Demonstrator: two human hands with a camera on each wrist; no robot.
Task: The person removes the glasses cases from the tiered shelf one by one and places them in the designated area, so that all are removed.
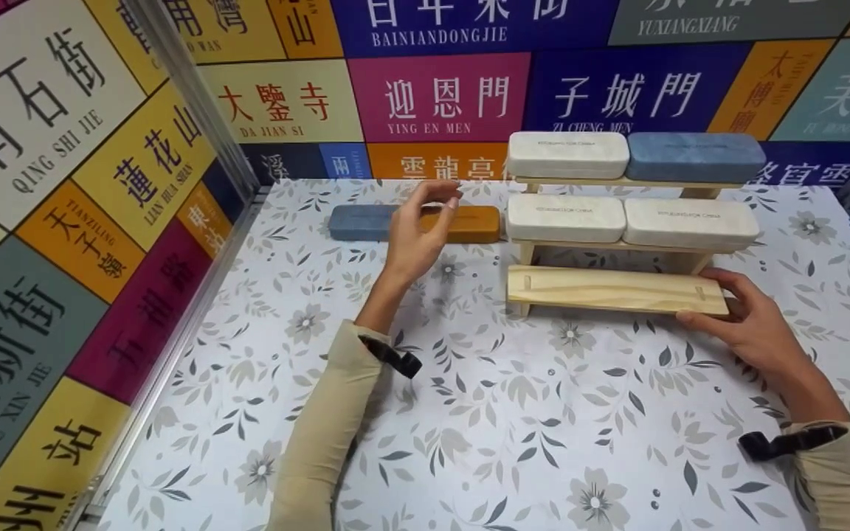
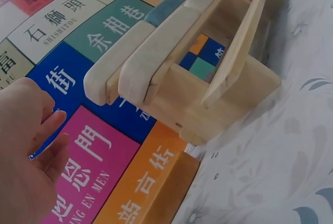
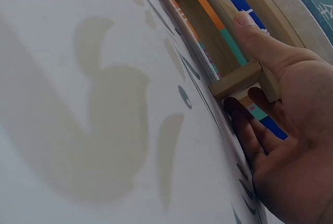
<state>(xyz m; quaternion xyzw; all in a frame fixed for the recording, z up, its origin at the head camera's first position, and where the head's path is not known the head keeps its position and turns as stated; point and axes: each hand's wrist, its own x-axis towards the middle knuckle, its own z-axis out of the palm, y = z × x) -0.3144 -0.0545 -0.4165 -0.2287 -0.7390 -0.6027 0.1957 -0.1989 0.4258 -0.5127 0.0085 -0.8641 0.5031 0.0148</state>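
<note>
And there, at the right end of its lowest board, the three-tiered stand of pale, grained wood [image 1: 617, 289] was gripped by the right hand [image 1: 757, 324], thumb laid along the board, fingers curled about its end. Nothing was held by the left hand [image 1: 421, 232]: its fingers were loosely bent, raised in front of the cases at the stand's left.

The stand was set on the white floral cloth [image 1: 543, 413]; stiff and fairly light it could be judged, best taken by both board ends and kept level. Smooth, rigid, possibly slippery shells were suggested by the cases, to be pinched across their narrow width.

Up top, a white rounded oblong case [image 1: 569, 155] and a marbled blue one [image 1: 694, 157] were lined up; below them, two more white cases [image 1: 565, 219] were carried by the middle tier. By any tilt, these loads might be slid off.

Down on the cloth, a blue oblong case [image 1: 358, 223] and an orange-brown one [image 1: 477, 223] were laid in line, their join hidden by the left hand. Leftward room was narrowed by the orange-brown case, rearward room by the colourful lettered wall [image 1: 440, 96].
</note>
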